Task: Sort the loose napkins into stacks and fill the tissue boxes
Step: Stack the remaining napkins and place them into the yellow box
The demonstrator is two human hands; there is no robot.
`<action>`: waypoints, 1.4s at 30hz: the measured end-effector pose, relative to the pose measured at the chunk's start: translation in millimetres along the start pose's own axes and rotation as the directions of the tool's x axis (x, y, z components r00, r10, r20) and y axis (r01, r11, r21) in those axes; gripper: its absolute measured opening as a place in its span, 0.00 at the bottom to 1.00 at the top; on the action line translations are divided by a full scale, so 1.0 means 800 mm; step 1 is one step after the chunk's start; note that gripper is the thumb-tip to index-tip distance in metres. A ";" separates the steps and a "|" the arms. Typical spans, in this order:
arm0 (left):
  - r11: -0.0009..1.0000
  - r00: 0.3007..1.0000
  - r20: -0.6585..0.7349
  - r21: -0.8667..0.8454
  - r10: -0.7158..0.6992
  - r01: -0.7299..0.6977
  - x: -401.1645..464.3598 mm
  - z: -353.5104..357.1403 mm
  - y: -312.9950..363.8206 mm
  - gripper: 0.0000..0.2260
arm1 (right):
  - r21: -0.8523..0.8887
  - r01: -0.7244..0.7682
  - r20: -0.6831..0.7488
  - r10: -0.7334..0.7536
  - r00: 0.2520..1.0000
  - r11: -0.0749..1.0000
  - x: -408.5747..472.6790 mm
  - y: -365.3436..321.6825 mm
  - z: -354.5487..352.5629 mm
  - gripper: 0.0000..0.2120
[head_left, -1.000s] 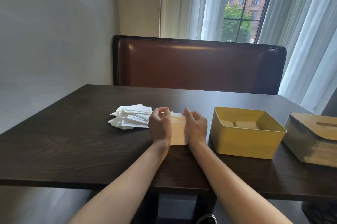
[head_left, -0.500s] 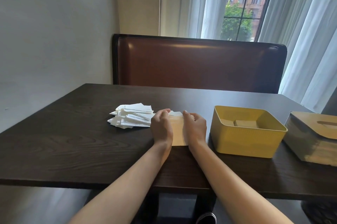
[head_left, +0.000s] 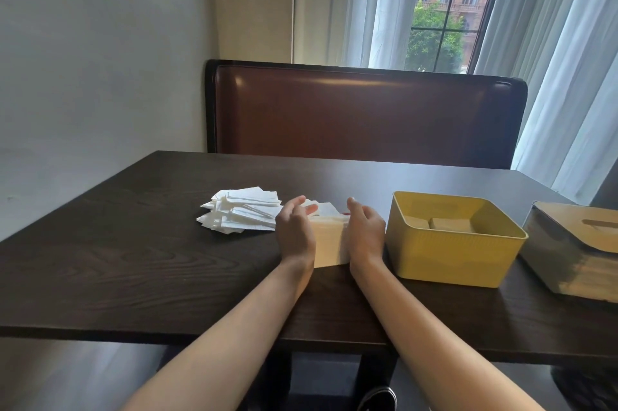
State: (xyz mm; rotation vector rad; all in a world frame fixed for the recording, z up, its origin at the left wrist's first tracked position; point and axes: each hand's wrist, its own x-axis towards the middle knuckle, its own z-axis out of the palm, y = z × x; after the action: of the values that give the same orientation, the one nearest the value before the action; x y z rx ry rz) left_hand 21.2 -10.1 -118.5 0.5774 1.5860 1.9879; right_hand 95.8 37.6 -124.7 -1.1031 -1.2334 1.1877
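A squared stack of white napkins stands on the dark table between my two hands. My left hand presses flat against its left side, fingers fairly straight. My right hand presses against its right side, fingers loosely bent over the top edge. A loose pile of white napkins lies just left of my left hand. An open yellow tissue box sits right of my right hand, with a low layer of napkins inside. A grey tissue box with a wooden slotted lid stands at the far right.
The dark wooden table runs to a near edge by my forearms. A brown leather bench back stands behind it. A wall is on the left; a curtained window is behind the bench.
My hands have drawn closer together against the stack's sides, squaring it. The fingers of both hands have straightened somewhat from a curled hold.
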 end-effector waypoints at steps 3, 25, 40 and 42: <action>1.000 0.995 0.096 0.022 -0.024 0.022 -0.004 0.007 0.008 0.15 | -0.027 -0.001 0.028 0.001 1.000 1.000 -0.001 -0.002 0.002 0.16; 0.877 0.902 0.369 0.325 0.226 -0.353 -0.001 -0.053 -0.010 0.16 | 0.009 -0.015 -0.009 0.015 1.000 1.000 -0.001 -0.012 -0.007 0.21; 0.998 0.993 0.104 0.027 0.059 -0.062 -0.010 -0.011 -0.005 0.14 | -0.014 -0.070 0.192 0.072 0.979 0.997 -0.020 -0.007 -0.013 0.15; 0.997 0.994 0.078 0.004 0.074 -0.075 -0.010 -0.007 -0.006 0.14 | -0.032 -0.055 0.188 0.060 0.980 0.998 -0.022 -0.005 -0.011 0.16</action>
State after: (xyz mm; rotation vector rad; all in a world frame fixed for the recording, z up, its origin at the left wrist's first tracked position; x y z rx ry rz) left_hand 24.5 -18.4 -124.4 0.7175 1.5463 1.9897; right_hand 105.1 20.1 -122.7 -1.0710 -1.3729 1.3480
